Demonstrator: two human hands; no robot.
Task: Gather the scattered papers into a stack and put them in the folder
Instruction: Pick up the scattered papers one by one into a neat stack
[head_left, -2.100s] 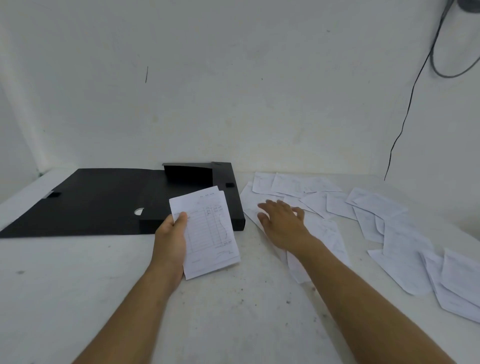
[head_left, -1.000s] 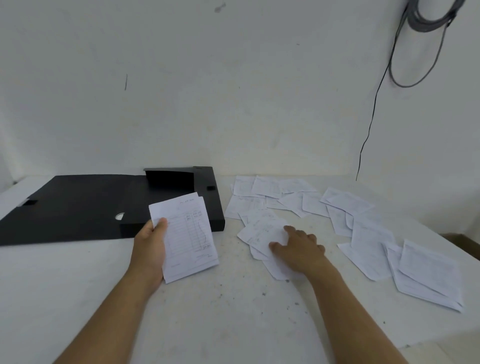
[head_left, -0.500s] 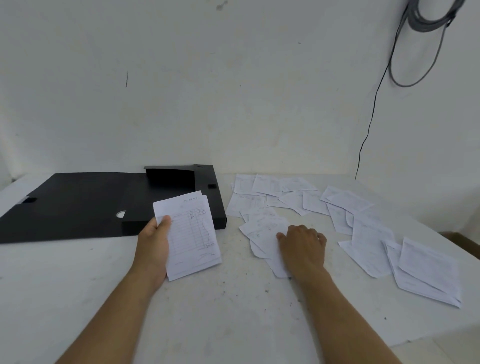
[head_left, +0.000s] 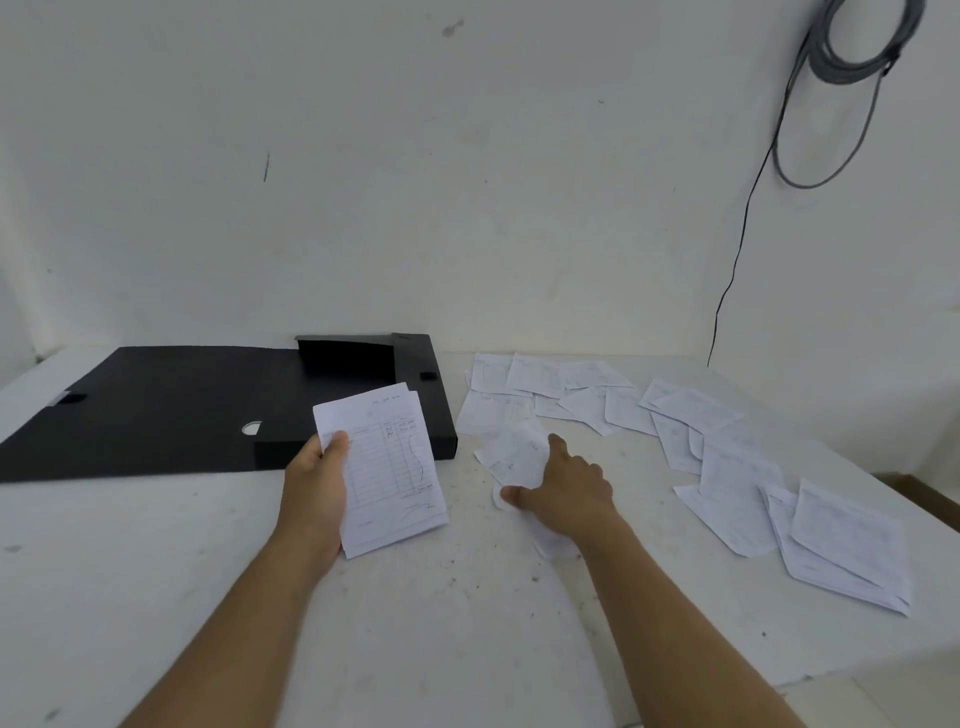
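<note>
Left hand (head_left: 317, 480) gripped a thin stack of slips (head_left: 387, 470) beside the open black box folder (head_left: 218, 405); right hand (head_left: 563, 486) pinched loose slips (head_left: 514, 454) w/ thumb. Best to lift gently, square the edges, avoid creasing.

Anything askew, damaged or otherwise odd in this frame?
Nothing damaged. The loose papers lie scattered and overlapping at odd angles on the table; the right hand is lifting a curled sheet. The folder lies open.
</note>
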